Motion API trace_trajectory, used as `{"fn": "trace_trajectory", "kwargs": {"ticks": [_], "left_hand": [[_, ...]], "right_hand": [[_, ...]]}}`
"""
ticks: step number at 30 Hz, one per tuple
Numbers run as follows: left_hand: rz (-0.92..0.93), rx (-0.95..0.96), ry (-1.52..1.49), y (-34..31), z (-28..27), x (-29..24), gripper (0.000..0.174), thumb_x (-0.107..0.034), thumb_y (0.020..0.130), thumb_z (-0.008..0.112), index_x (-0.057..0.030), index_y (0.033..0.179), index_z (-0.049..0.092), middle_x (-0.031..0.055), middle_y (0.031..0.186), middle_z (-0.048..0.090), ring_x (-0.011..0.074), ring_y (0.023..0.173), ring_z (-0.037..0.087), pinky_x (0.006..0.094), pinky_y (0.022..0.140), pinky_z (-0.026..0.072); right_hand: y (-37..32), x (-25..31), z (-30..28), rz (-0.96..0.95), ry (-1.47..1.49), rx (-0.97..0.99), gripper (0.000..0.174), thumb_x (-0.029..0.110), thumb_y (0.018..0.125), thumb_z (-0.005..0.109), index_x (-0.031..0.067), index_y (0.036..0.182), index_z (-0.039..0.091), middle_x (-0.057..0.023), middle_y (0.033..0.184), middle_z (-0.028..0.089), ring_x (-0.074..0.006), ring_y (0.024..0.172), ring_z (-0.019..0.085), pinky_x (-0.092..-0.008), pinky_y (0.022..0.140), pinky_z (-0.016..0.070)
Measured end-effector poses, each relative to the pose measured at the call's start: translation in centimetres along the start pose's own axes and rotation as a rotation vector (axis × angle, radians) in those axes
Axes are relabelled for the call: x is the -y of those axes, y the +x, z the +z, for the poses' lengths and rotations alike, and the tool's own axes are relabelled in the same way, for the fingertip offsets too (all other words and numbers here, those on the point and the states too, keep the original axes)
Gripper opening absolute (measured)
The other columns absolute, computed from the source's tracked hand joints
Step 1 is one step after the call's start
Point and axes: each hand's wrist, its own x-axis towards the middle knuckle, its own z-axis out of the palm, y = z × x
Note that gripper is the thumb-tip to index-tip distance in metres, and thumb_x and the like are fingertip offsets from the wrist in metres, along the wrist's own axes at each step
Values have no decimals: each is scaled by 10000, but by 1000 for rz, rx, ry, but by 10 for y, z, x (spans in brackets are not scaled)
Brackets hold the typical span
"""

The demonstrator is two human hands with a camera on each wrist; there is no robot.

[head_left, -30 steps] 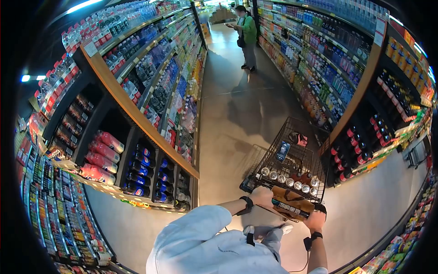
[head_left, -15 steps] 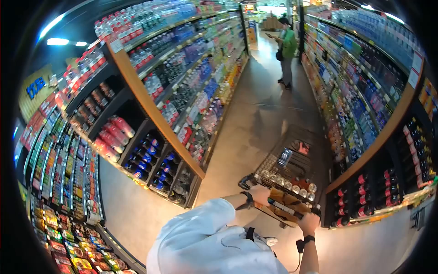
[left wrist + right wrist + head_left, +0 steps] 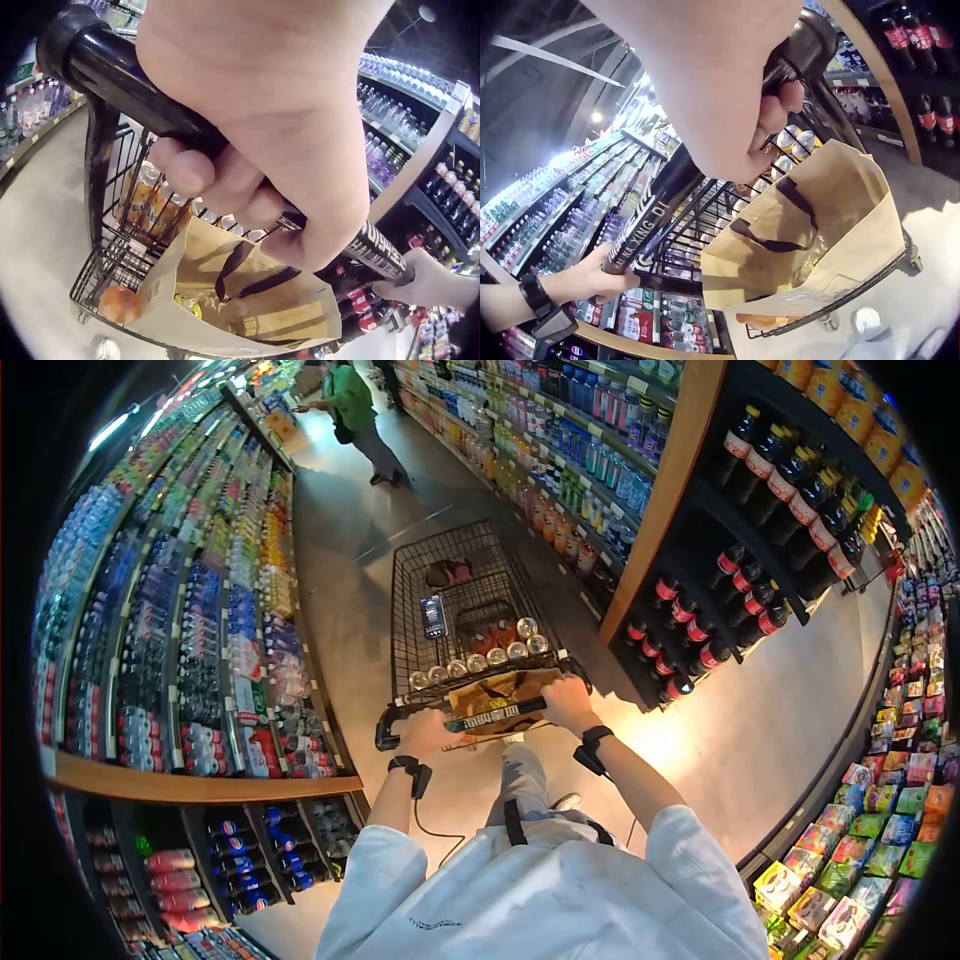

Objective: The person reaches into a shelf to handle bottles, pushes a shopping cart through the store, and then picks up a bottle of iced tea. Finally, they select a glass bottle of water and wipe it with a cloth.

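Both hands grip the black handle of a wire shopping cart (image 3: 470, 575). My left hand (image 3: 425, 731) is round the handle's left part, its fingers curled under the bar (image 3: 150, 90) in the left wrist view. My right hand (image 3: 568, 702) holds the right part, near the black corner. Just beyond the handle a brown paper bag (image 3: 247, 300) with dark straps stands open in the cart. A row of cans (image 3: 476, 663) lies past the bag. Farther in are a lit phone (image 3: 433, 617) and a pink and dark item (image 3: 448, 572). An orange round thing (image 3: 121, 304) sits low beside the bag.
Bottle shelves (image 3: 170, 650) line the left of the aisle, and a wooden-edged shelf end (image 3: 660, 510) with cola bottles (image 3: 770, 610) stands close at the right. A person in green (image 3: 352, 410) is farther up the aisle. Packaged goods (image 3: 880, 810) fill a low display at the lower right.
The view has swung right, so the aisle and the person in green now appear farther left. The cart has turned to point more straight ahead. Both hands keep their grip on its handle.
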Motion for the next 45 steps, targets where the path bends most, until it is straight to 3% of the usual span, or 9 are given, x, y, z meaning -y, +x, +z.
{"fn": "trace_trajectory", "kwargs": {"ticks": [13,16,22,23,28,31,34,36,45], "left_hand": [[27,51,36,129,-88,59,549,-549,721,796,-29,899,796,231,752,703,389,772,696,464,766,552],[71,-16,44,157,-108,69,542,-553,719,802,-50,919,805,222,766,711,378,780,699,461,755,547],[74,-106,-169,207,-151,64,476,-402,699,854,8,910,738,185,748,691,361,708,681,422,645,542],[234,-226,-101,227,-126,85,506,-357,742,830,-12,1091,705,179,898,717,345,843,700,426,731,567],[260,-134,9,273,-146,35,521,-366,815,763,-48,1212,653,150,991,719,337,927,699,430,778,570],[100,-3,-46,300,-161,34,451,-327,804,754,-51,1150,668,174,1034,709,358,919,691,453,771,562],[240,-311,-28,329,-140,59,425,-322,792,750,-64,1123,681,172,997,712,351,952,682,445,767,562],[122,-260,-23,338,-154,48,408,-330,769,751,-68,1078,705,178,991,716,345,979,677,462,814,552],[-31,8,116,400,-167,79,401,-284,670,798,-101,1024,748,174,902,732,375,890,687,483,882,499]], "right_hand": [[155,-12,-18,57,40,168,247,314,698,764,118,848,748,-143,679,687,-332,674,697,-453,629,538],[193,-17,-21,108,48,255,282,351,733,791,95,844,745,-129,813,729,-312,787,717,-438,699,555],[256,-41,-13,24,147,69,350,355,716,784,76,922,734,-139,781,706,-349,757,695,-460,672,550],[265,-46,-14,-20,202,53,427,402,747,793,50,970,704,-142,862,707,-357,826,689,-454,745,551],[307,-78,-42,-199,691,-73,369,340,888,736,24,1063,658,-139,1023,619,-333,999,624,-431,880,504],[343,-130,-62,-24,744,-424,331,274,912,717,22,1104,623,-145,1017,610,-297,903,642,-392,799,525],[373,-218,-115,271,815,-619,312,160,932,674,36,1202,577,-140,1053,625,-260,813,673,-340,677,561],[386,-285,-146,385,553,-926,327,101,937,638,32,1246,558,-128,1087,638,-239,812,689,-329,661,576],[399,-411,-251,836,412,-1145,727,110,916,625,-146,1499,274,-171,807,662,-288,749,676,-381,746,545]]}}
